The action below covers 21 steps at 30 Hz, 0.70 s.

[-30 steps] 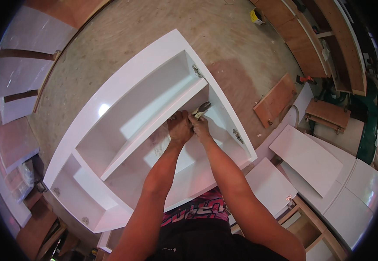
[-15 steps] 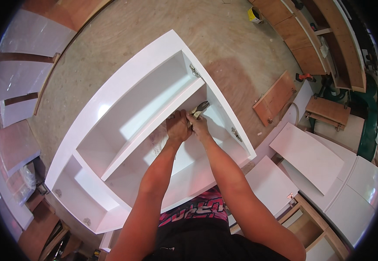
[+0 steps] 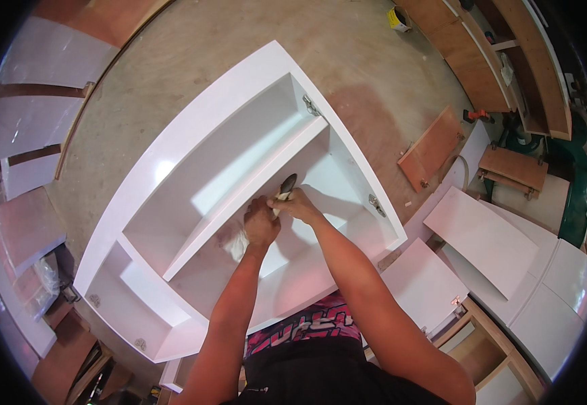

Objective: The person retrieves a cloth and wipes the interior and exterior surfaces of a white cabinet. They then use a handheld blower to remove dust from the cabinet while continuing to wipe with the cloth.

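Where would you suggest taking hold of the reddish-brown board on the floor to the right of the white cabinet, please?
Probably by the long edge nearer the white cabinet, coming from the picture's left: the reddish-brown board looks thin and flat, and its small metal fittings sit along the opposite long edge. Whether any gap lies beneath can't be seen.

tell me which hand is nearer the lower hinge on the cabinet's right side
Right. The right hand is left of the lower hinge, apart from it; the left hand is farther left, on the right hand's far side.
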Tool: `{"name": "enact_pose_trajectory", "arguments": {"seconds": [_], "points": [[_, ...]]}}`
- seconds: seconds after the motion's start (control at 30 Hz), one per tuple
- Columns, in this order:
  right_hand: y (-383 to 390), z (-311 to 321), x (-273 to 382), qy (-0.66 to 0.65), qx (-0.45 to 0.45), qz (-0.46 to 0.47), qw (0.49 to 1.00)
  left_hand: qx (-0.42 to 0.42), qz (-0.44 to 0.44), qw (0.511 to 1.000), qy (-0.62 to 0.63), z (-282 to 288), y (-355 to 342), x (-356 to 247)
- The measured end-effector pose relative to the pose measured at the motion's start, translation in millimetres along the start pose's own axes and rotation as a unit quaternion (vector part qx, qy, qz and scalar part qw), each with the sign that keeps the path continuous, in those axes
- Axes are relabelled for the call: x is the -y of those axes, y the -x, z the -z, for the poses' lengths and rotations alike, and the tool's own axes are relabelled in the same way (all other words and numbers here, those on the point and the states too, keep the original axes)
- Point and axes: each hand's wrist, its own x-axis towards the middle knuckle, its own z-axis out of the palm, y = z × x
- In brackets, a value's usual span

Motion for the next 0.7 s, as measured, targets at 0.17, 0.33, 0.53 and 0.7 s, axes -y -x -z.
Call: {"name": "enact_pose_trajectory", "arguments": {"seconds": [0.17, 0.33, 0.53, 0.7], "points": [[-1, 8, -5, -0.191, -0.087, -0.018, 0.978, 0.047, -0.010, 0.997, 0.066, 23, -27, -36], [-4, 15, -19, -0.271, -0.095, -0.006, 0.958, 0.163, -0.073, 0.977, 0.119, 39, -50, -32], [2, 32, 1, -0.314, -0.107, -0.017, 0.943, 0.253, -0.051, 0.963, 0.073, 45, -72, -49], [0, 41, 3, -0.288, -0.174, -0.023, 0.942, 0.272, -0.032, 0.961, 0.049, 35, -81, -61]]}}
